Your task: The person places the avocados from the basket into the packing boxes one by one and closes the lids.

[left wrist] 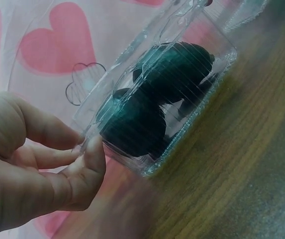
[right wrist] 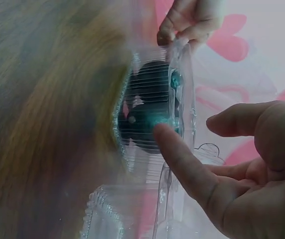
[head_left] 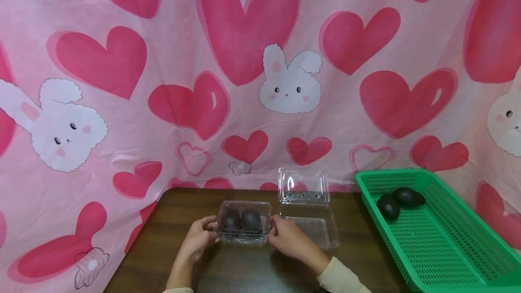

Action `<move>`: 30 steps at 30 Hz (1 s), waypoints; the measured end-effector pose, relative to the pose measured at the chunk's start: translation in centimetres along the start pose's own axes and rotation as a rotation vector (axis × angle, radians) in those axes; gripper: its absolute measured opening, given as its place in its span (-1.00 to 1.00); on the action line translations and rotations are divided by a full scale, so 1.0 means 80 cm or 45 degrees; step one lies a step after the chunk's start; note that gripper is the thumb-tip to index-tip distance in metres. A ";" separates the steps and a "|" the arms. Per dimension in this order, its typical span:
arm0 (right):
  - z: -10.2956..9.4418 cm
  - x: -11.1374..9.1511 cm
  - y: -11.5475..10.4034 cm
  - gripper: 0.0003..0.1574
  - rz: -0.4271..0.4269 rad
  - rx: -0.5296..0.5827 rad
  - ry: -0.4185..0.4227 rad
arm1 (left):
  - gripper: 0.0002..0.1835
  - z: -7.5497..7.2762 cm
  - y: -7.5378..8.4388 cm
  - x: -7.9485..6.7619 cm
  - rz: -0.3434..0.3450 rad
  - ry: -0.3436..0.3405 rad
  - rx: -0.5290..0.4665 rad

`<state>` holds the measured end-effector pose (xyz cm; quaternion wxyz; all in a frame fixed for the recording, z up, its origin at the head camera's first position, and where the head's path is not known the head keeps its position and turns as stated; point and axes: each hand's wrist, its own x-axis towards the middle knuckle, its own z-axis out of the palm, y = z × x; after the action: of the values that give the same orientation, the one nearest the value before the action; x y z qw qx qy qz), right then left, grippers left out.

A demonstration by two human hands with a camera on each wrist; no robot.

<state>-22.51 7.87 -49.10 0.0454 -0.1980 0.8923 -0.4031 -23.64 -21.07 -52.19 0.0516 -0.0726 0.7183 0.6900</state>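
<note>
A soft pink fabric backdrop printed with red hearts and fluffy white rabbit heads [head_left: 175,58] is hanging in shallow wrinkles behind a brown wood-grain table [head_left: 252,270], whose smooth surface is showing long, streaky grain. At the right, a green rectangular plastic basket [head_left: 447,248] is resting, its walls and floor pierced into a fine grid. Left of it, a clear, thin plastic clamshell box [head_left: 308,204] is sitting unfolded on the table, its lid rising at the back and its shallow base lying in front. Just beside that, near the table's middle, a second clear, rectangular plastic box with ribbed walls [head_left: 243,237] is standing between the hands, its lid lying over its contents. The left hand [head_left: 199,238] is pinching this second box's left end between thumb and fingers. The right hand [head_left: 289,238] is reaching to the right end with thumb and forefinger spread apart; whether the fingertip is pressing the plastic, one cannot tell. A cream fabric sleeve [head_left: 342,277] is covering the right forearm. Two dark, glossy, egg-shaped fruits [head_left: 388,207] are lying together in the basket's far left corner, and two dark, rounded fruits [head_left: 251,219] are nestling side by side inside the second box.
</note>
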 end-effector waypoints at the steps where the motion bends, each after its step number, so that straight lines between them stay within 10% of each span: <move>1: 0.000 0.000 -0.001 -0.37 0.005 -0.008 0.003 | -0.34 0.000 0.000 0.000 0.002 -0.002 -0.002; 30: 0.039 0.018 -0.003 -0.34 0.159 0.037 0.243 | -0.44 0.001 -0.001 0.003 -0.007 0.025 0.051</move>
<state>-23.00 5.01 -50.93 -0.0118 -0.1020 0.8972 -0.4296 -23.87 -21.02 -52.29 0.0479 -0.0804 0.7322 0.6746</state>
